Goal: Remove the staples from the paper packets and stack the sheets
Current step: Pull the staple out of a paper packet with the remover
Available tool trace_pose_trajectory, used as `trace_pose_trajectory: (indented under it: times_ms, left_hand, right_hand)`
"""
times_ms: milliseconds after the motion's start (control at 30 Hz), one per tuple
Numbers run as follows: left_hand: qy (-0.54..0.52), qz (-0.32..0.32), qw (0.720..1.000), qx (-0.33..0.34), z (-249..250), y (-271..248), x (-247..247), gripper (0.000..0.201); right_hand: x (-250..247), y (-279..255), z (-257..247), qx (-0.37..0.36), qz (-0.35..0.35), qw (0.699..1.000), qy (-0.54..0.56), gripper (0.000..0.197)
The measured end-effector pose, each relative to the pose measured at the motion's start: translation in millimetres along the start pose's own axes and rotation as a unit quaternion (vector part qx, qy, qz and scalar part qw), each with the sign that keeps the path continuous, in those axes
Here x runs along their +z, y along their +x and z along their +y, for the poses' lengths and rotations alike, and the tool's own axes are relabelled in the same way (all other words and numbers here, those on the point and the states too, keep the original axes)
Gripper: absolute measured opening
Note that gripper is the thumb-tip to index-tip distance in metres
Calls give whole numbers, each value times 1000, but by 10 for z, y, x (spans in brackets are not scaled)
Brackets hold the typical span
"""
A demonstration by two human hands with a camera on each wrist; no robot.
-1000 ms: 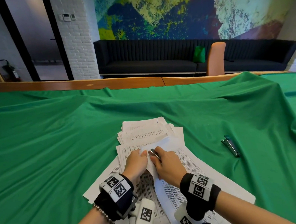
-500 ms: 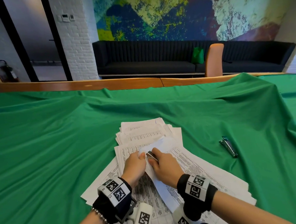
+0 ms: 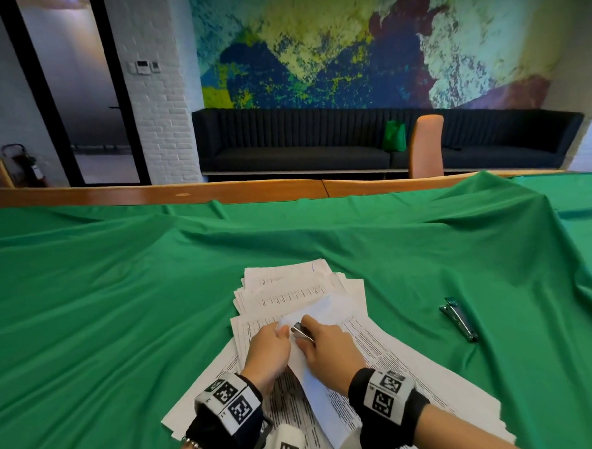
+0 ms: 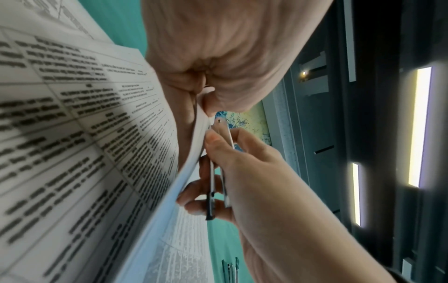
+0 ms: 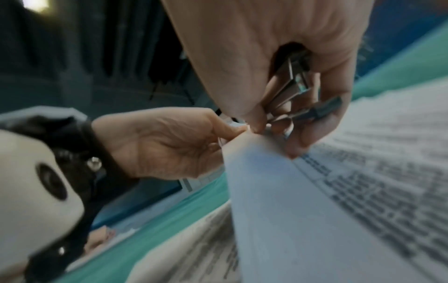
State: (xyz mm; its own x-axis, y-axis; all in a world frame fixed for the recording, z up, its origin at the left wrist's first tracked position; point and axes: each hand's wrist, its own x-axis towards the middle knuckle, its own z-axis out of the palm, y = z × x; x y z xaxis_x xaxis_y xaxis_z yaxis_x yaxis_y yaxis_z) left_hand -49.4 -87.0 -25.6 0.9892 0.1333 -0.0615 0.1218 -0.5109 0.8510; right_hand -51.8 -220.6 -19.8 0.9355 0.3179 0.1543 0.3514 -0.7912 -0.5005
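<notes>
My right hand is curled round a small metal staple remover, its nose set against the lifted corner of a paper packet. My left hand pinches that same corner between thumb and fingers, just beside the tool tip. The packet's long axis runs from the corner back toward me, over the loose sheets on the green cloth. The staple itself is hidden. Judgement: the tool must pull away from the left pinch.

Left hand is pinching the paper corner between thumb and fingers; right hand, fingers curled, is gripping a metal staple remover beside it.
</notes>
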Motion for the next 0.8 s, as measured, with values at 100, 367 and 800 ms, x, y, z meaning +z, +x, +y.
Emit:
trace_pose_trajectory:
  times_ms: [100,367,800]
  left_hand:
    - [-6,-3,1000,-6,-32,-2,8,34]
    - [-71,-42,997,3,-107,-155,33,33]
    - [11,-33,999,31,-35,-162,-27,28]
  right_hand:
    - [16,-28,-31,15,-6,1000,24,12]
    - [-290,126,182,114,-23,984,133,15]
    - [-297,-52,274,97,-72,981,153,21]
